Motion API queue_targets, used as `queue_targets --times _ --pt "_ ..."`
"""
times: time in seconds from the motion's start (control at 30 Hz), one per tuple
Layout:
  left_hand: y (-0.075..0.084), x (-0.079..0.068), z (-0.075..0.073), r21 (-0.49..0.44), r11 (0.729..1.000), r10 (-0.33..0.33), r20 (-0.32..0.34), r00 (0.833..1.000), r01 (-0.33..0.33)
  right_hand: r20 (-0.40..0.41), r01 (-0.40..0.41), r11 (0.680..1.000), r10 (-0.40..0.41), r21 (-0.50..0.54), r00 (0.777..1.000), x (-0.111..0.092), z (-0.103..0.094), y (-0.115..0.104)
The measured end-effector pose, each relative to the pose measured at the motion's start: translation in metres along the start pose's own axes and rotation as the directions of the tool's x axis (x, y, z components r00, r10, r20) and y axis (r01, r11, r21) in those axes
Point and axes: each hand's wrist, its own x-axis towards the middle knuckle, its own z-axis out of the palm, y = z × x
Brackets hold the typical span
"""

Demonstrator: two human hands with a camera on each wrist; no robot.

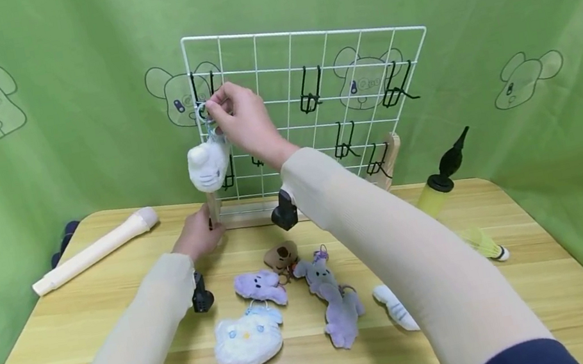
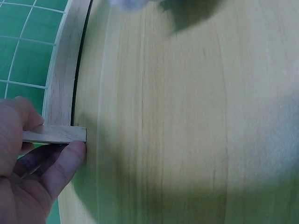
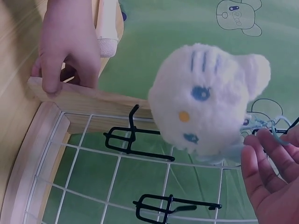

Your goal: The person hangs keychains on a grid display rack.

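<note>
A white plush cat-head keychain point(image 1: 208, 164) with blue eyes and a yellow nose hangs at the upper left of a white wire grid rack point(image 1: 300, 33). My right hand point(image 1: 245, 115) pinches its light blue ring and strap point(image 3: 278, 133) beside the upper left black hook point(image 1: 194, 85). Whether the ring sits on that hook, I cannot tell. Low on the left, my left hand point(image 1: 200, 234) grips the wooden end piece point(image 2: 60, 134) of the rack's stand between thumb and fingers. More black hooks point(image 1: 310, 100) are fixed on the grid.
On the table lie a white plush cat head point(image 1: 248, 342), purple plush toys point(image 1: 259, 286), a grey-purple pair point(image 1: 343, 316), a brown plush point(image 1: 281, 255) and a partly hidden white plush point(image 1: 396, 308). A cream microphone-shaped stick point(image 1: 95, 250) lies left; a shuttlecock point(image 1: 487, 246) and black-topped pump point(image 1: 445, 174) are right.
</note>
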Motion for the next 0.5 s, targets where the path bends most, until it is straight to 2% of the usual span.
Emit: queue_targets --times 0.2,0.5 --pt "0.000 0.001 0.001 0.001 1.000 0.009 -0.009 1.000 -0.009 0.031 0.029 1.000 -0.029 -0.011 0.999 -0.004 -0.008 0.003" --pt "0.000 0.000 0.001 0.025 1.000 0.011 -0.009 1.000 -0.011 0.125 0.137 0.985 -0.124 -0.102 0.984 -0.022 -0.028 0.009"
